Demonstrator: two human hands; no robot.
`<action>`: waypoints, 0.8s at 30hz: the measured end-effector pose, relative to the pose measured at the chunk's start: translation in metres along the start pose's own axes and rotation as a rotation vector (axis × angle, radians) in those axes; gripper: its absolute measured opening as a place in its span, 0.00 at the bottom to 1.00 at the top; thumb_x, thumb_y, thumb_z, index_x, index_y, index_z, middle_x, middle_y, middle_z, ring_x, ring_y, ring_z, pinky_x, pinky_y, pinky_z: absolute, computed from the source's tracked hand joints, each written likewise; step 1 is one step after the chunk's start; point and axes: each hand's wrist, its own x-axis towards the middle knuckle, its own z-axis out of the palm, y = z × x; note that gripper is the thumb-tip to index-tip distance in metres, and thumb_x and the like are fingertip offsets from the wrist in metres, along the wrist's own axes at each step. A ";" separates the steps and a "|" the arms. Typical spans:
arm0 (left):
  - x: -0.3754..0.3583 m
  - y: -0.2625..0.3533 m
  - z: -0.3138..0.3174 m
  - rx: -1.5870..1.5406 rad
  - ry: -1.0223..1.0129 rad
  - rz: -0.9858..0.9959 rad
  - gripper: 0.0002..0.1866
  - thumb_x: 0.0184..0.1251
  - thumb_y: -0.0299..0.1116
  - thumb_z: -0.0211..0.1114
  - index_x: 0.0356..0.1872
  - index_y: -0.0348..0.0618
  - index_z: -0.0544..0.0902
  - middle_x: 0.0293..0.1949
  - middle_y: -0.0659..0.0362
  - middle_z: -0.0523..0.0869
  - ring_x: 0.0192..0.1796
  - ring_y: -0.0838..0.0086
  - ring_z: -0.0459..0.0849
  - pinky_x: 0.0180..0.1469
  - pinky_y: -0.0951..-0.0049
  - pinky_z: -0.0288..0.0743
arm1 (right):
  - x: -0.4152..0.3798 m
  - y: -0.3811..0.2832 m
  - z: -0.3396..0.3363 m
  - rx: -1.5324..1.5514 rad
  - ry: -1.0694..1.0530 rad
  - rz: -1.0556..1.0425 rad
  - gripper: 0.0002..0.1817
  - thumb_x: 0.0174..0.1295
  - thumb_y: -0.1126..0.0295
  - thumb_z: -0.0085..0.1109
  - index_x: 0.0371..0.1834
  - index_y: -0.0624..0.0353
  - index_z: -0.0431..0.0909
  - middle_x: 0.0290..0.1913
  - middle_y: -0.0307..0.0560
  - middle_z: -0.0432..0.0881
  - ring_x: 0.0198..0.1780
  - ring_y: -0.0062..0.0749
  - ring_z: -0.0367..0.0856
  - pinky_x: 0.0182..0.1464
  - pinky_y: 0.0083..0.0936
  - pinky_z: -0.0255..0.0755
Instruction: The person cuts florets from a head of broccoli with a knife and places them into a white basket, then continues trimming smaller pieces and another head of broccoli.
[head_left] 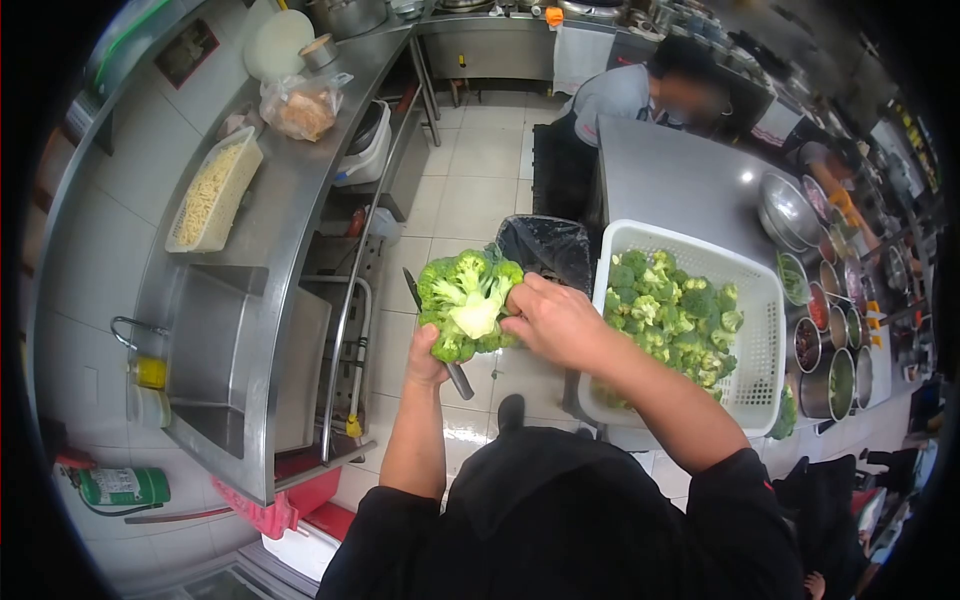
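Pale square floor tiles [470, 190] ran up the middle of the frame between two runs of brushed steel. Nearest the camera, black sleeves led up from the bottom edge to two bare forearms.

At centre, the left hand [428, 352] was closed around a dark-handled knife [440, 340], its thin blade slanting toward the upper left and its handle toward the lower right, passing behind a broccoli head [465, 302]. The head, knobbly and bright green with a pale cut stalk facing the camera, sat just above and against that hand; whether the same fingers also gripped it could not be told. The right hand [556, 322] came in from the right, fingertips pinched together on the head's right edge, beside the stalk. The stalk's axis pointed roughly at the lens, so no clear long side showed.

Just right of the hands stood a white perforated plastic basket [762, 340], rectangular, heaped with cut florets [672, 312]. Behind the broccoli, a bin lined with a crinkled black bag [547, 250] stood on the floor.

At left, a deep steel sink [215, 350] was set in a long counter [300, 190], with a white tray of pale shreds [212, 192] farther up. Round metal bowls [830, 330] lined the right edge. At the upper right, another person in a grey top [618, 95] bent at a steel table [680, 180].
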 end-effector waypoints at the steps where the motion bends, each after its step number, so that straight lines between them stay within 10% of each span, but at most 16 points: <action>1: 0.000 0.003 0.013 0.025 0.025 0.006 0.42 0.56 0.55 0.68 0.66 0.36 0.71 0.51 0.52 0.83 0.38 0.72 0.83 0.32 0.74 0.78 | 0.000 0.000 -0.001 0.039 -0.049 0.024 0.11 0.63 0.63 0.62 0.34 0.61 0.78 0.36 0.52 0.79 0.41 0.53 0.82 0.46 0.44 0.77; 4: -0.007 0.000 0.026 0.063 0.059 -0.046 0.47 0.55 0.53 0.70 0.71 0.35 0.66 0.63 0.50 0.79 0.63 0.62 0.81 0.65 0.65 0.76 | -0.001 -0.003 0.004 0.053 0.050 0.001 0.15 0.65 0.60 0.57 0.30 0.62 0.77 0.36 0.56 0.80 0.39 0.57 0.83 0.43 0.48 0.76; 10: -0.004 -0.007 0.017 0.173 0.084 0.032 0.47 0.53 0.51 0.71 0.71 0.35 0.65 0.63 0.49 0.78 0.62 0.60 0.81 0.63 0.62 0.78 | -0.014 -0.003 -0.009 0.526 -0.531 0.085 0.14 0.65 0.62 0.52 0.34 0.65 0.76 0.37 0.56 0.79 0.40 0.55 0.81 0.46 0.46 0.75; 13: 0.005 -0.005 0.004 0.194 0.087 0.020 0.47 0.52 0.50 0.71 0.71 0.35 0.65 0.62 0.47 0.78 0.62 0.58 0.82 0.63 0.60 0.79 | -0.028 -0.033 -0.015 0.467 -0.481 -0.186 0.17 0.68 0.60 0.49 0.33 0.65 0.74 0.38 0.56 0.79 0.40 0.53 0.80 0.45 0.45 0.75; 17: -0.007 -0.003 0.001 0.049 0.058 -0.026 0.48 0.50 0.49 0.73 0.71 0.34 0.65 0.62 0.47 0.78 0.61 0.58 0.82 0.63 0.58 0.79 | -0.010 0.005 -0.053 0.978 -0.128 0.286 0.03 0.69 0.74 0.53 0.42 0.59 0.71 0.37 0.38 0.78 0.35 0.17 0.79 0.41 0.23 0.75; 24: -0.007 0.002 0.031 0.090 -0.018 -0.044 0.47 0.49 0.48 0.72 0.70 0.34 0.66 0.61 0.47 0.79 0.60 0.59 0.82 0.63 0.61 0.78 | 0.021 0.019 -0.039 0.495 -0.133 0.457 0.18 0.65 0.65 0.68 0.52 0.65 0.82 0.32 0.40 0.81 0.32 0.20 0.77 0.35 0.25 0.74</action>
